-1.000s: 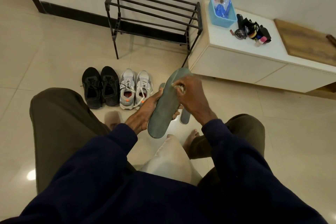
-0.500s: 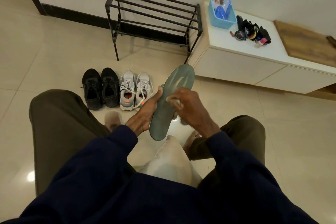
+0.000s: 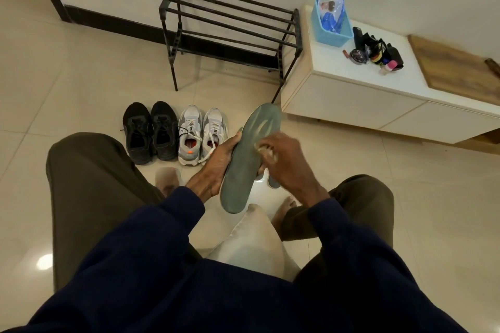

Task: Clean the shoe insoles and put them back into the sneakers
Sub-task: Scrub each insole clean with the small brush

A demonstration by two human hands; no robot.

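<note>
We hold grey-green insole (image 3: pixel 238 184), pale streaks near toe; left hand (image 3: pixel 216 167) fingers curl round edge, right hand (image 3: pixel 286 162) fingers pinch pale wad (image 3: pixel 266 150).

Right hand (image 3: pixel 284 162) with pale cloth (image 3: pixel 264 149): moved from the toe end of the insole (image 3: pixel 238 173) down to its middle.
Insole: toe end now uncovered, showing pale streaks; tip raised slightly.
</note>
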